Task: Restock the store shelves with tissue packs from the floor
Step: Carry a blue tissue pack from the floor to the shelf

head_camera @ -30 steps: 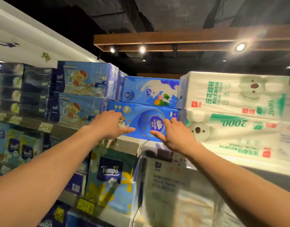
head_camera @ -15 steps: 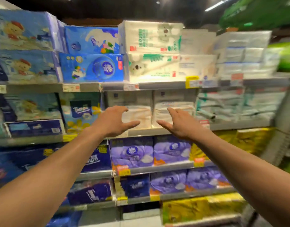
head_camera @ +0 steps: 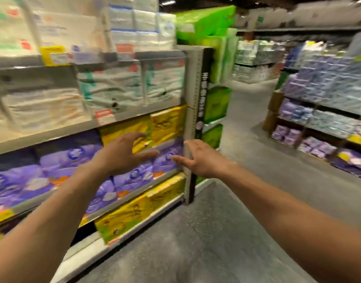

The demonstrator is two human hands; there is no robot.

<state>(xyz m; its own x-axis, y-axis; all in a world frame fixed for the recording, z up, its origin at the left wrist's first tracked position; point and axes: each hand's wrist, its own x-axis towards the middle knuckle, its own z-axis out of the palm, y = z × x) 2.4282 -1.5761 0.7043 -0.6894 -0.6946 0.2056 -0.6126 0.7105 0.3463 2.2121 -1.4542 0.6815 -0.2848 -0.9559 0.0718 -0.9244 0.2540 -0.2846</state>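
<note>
Left hand, right hand: fingers released, holding nothing, near shelf post; risk: right hand, closest to post, could strike it.

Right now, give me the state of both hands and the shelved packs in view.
left hand, open, fingers spread, holding nothing
right hand, open, holding nothing
purple packs, shelved in rows
yellow packs, shelved at the row's end
white packs, shelved higher up, blurred
</note>
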